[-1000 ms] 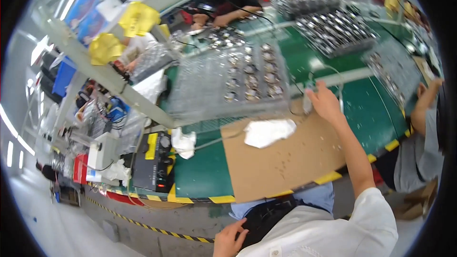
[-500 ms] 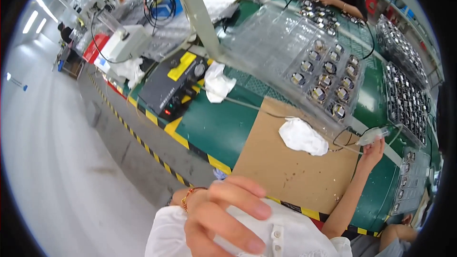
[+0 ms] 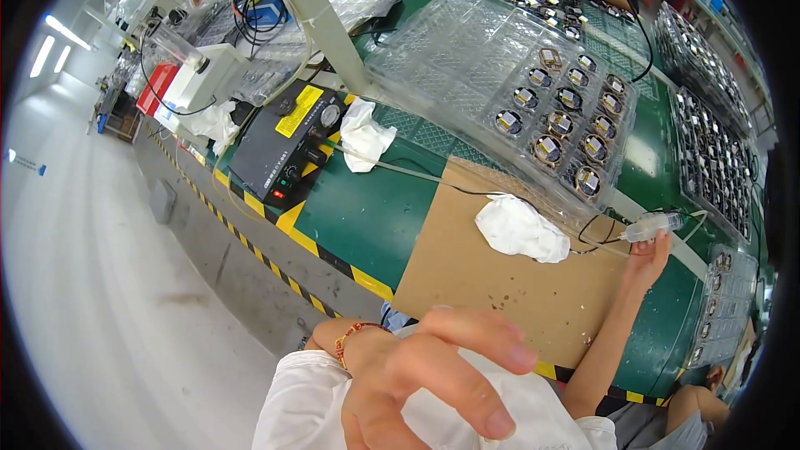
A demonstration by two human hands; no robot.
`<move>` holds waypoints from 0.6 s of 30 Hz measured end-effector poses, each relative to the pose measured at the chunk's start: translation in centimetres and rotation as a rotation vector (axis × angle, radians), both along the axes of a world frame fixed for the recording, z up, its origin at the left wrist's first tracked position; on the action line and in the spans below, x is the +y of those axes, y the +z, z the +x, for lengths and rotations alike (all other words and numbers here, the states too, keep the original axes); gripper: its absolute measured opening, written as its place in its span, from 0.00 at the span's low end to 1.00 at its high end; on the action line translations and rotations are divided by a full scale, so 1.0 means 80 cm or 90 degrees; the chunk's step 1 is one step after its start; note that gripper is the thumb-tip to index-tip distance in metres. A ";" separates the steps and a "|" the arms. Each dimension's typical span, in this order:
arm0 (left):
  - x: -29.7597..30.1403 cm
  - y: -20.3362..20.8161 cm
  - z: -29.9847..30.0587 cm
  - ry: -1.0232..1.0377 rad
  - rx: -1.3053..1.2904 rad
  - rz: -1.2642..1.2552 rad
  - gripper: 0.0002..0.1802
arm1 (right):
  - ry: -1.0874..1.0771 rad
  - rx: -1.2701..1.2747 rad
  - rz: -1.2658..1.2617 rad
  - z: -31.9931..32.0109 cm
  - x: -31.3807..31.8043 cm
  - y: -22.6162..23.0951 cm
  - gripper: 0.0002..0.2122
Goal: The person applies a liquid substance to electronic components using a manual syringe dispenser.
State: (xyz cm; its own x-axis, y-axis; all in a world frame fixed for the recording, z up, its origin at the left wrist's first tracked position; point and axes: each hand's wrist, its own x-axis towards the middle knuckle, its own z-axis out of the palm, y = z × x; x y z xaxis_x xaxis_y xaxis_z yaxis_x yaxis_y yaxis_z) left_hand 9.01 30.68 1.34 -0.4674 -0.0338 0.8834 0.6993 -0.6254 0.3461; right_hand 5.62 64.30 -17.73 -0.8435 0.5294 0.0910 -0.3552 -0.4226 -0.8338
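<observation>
The left hand [image 3: 429, 375], low by the waist a second ago, is now raised near the camera, grip apart, nothing visible in it. The right hand [image 3: 643, 262] stays clamped on a clear syringe [image 3: 654, 227] by the cardboard sheet's [image 3: 467, 267] far right corner; seemingly it alone is engaged. Beyond the sheet's far edge, a clear tray [image 3: 433, 46] holds round components [image 3: 560, 123].
</observation>
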 end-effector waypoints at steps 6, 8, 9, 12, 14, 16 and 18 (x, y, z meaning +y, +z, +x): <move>0.003 0.004 0.003 -0.009 -0.018 0.017 0.17 | -0.021 -0.015 0.004 -0.005 -0.012 0.006 0.14; -0.021 0.009 0.014 -0.037 -0.056 -0.088 0.14 | -0.028 -0.025 0.002 -0.005 -0.011 0.003 0.14; -0.031 0.011 0.019 -0.061 -0.094 -0.191 0.11 | -0.014 -0.018 0.003 -0.006 -0.007 -0.001 0.14; -0.017 0.006 0.001 -0.089 0.002 -0.083 0.15 | 0.008 -0.009 0.003 -0.005 -0.004 -0.006 0.14; -0.021 0.006 0.000 -0.092 0.017 -0.094 0.15 | 0.015 -0.007 0.002 -0.006 -0.009 0.000 0.13; -0.016 0.013 -0.006 -0.097 0.030 -0.105 0.15 | -0.041 -0.030 -0.010 -0.010 -0.026 0.013 0.12; 0.000 0.026 -0.012 -0.043 0.087 -0.049 0.17 | -0.037 -0.027 -0.011 -0.011 -0.023 0.009 0.12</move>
State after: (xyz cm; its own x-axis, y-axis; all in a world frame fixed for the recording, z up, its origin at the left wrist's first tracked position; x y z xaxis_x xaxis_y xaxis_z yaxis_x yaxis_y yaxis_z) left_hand 8.09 30.66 3.41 -0.3419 0.0638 0.9376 0.6999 -0.6485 0.2994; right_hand 4.72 62.48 -17.03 -0.8141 0.5790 0.0455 -0.3436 -0.4169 -0.8415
